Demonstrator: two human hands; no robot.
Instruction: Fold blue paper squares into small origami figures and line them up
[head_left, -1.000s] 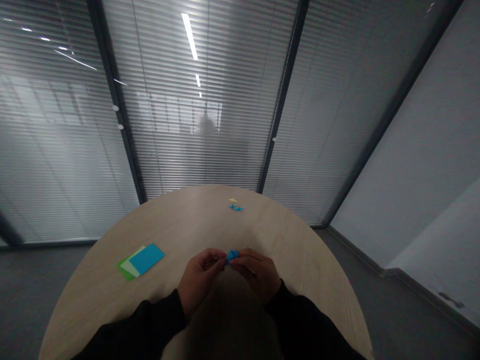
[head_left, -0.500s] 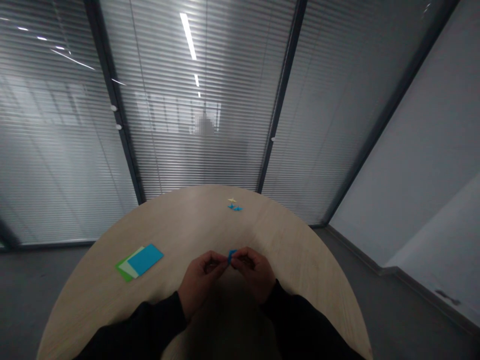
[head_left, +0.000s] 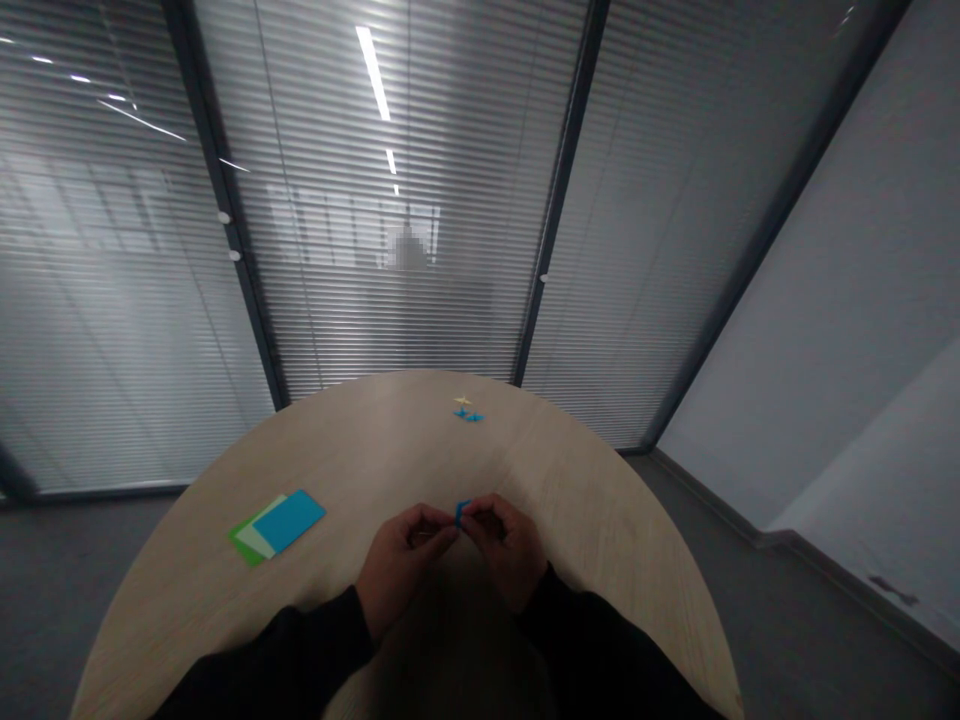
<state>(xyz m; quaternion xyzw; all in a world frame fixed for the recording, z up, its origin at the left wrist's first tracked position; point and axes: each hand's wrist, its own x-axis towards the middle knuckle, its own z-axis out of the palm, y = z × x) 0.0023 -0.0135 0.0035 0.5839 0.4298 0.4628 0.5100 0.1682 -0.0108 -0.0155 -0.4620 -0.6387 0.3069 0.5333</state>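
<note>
Both my hands meet just above the near middle of a round light wooden table (head_left: 360, 460). My left hand (head_left: 401, 565) and my right hand (head_left: 502, 545) pinch a small folded piece of blue paper (head_left: 462, 511) between their fingertips. Only a sliver of the paper shows above the fingers; the rest is hidden. Both forearms wear dark sleeves.
A small stack of paper sheets (head_left: 277, 523), blue over white over green, lies on the table's left. Small folded paper figures, one yellow (head_left: 463, 401) and one blue (head_left: 471, 416), sit near the far edge. Glass partitions with blinds stand behind the table.
My hands have drawn closer together and the blue paper shows smaller between the fingers than a second ago. The view has shifted slightly.
</note>
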